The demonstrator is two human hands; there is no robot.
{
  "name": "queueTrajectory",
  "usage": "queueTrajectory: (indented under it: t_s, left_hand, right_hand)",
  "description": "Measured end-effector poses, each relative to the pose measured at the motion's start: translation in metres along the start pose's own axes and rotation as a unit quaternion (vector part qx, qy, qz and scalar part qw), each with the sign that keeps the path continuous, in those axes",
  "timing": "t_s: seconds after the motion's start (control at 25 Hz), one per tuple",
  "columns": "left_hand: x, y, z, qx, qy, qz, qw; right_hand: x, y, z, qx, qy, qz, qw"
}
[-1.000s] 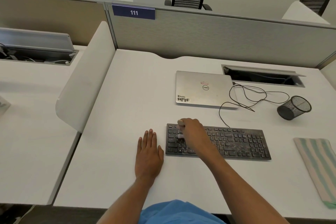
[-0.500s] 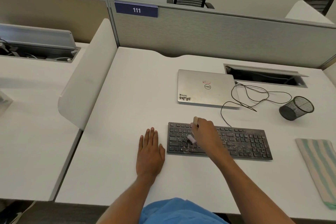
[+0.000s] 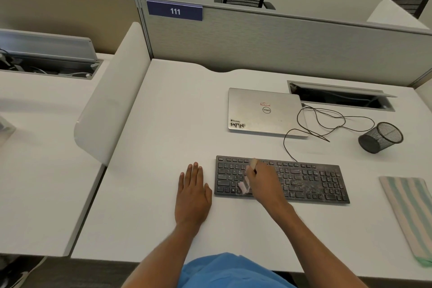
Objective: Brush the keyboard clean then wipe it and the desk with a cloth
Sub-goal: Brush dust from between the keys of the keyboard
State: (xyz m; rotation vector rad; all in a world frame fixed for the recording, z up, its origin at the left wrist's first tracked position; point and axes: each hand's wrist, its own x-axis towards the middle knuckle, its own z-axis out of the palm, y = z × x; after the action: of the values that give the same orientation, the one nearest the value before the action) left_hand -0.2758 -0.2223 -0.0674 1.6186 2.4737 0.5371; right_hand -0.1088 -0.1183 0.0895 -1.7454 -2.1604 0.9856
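Note:
A black keyboard, speckled with dust on its right half, lies on the white desk. My right hand is over the keyboard's left part, closed around a small brush whose pale bristles touch the lower left keys. Its wooden handle end sticks up above my fingers. My left hand rests flat on the desk just left of the keyboard, fingers apart, holding nothing. A striped green and beige cloth lies at the desk's right edge.
A closed silver laptop sits behind the keyboard, with a thin black cable looping beside it. A black mesh cup lies on its side at the right. A cable hatch is open at the back. A white divider borders the left.
My right hand has swept the brush from the keyboard's upper left keys down toward the lower left keys. The left hand has stayed flat on the desk.

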Motion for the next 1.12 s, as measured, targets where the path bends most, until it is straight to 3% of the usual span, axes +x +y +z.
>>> queueTrajectory:
  t_s: [0.12,0.24,0.44,0.68,0.96,1.12]
  left_hand:
    - [0.001,-0.001,0.0,0.0,0.0,-0.003,1.0]
    - [0.001,0.0,0.001,0.0,-0.002,-0.001,1.0]
    - [0.0,-0.001,0.002,0.0,0.001,0.0,1.0]
    - [0.001,0.0,0.0,0.004,-0.006,-0.006,1.0]
    - [0.001,0.0,0.0,0.009,-0.009,-0.007,1.0]
    - [0.001,-0.001,0.0,0.008,-0.012,-0.006,1.0]
  right_hand:
    - [0.002,-0.002,0.005,0.053,0.043,-0.028,0.997]
    - [-0.003,0.003,0.012,0.036,0.044,-0.032,0.998]
    - [-0.004,0.01,0.006,-0.031,-0.028,-0.007,0.999]
    - [0.006,-0.009,0.02,0.018,0.063,-0.046,0.997]
    - [-0.007,-0.002,0.019,-0.04,-0.026,-0.04,0.998]
    - [0.0,-0.014,0.009,-0.033,0.013,-0.037,0.999]
